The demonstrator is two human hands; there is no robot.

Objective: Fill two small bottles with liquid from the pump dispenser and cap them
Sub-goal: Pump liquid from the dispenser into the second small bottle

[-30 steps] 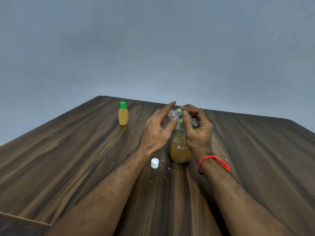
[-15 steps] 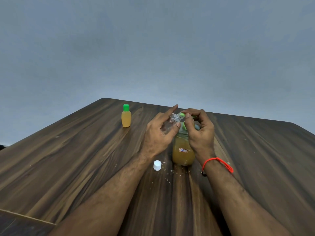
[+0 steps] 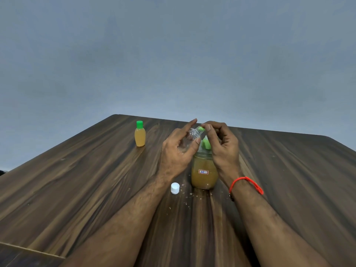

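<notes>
— What's the surface like?

— A dark wooden table (image 3: 77, 180) with long streaked grain, its far edge rounded at the corners. Behind it only a plain grey-blue wall (image 3: 173, 54). A lighter board edge shows at the bottom left corner, and small pale crumbs (image 3: 185, 203) lie scattered near the middle.

— And the dispenser?

— The pump dispenser (image 3: 204, 173) stands upright near the middle of the table, its clear body about full of amber liquid, a small white label on the front. Its green pump head sits between the two hands.

— What are the hands doing?

— The left hand (image 3: 178, 151) grips a clear empty bottle (image 3: 193, 134), tilted, neck pointing toward the green spout — thumb curled against it, forefinger stretched out above. The right hand (image 3: 221, 145) is curled over the pump head, fingertips pinching at the spout right where the bottle's mouth meets it. A red cord (image 3: 246, 184) circles the right wrist.

— Anything else?

— A white cap (image 3: 175, 188) rests on the table just left of the dispenser's base. Well apart, toward the far left, a filled bottle (image 3: 140, 136) with a green cap stands upright.
</notes>
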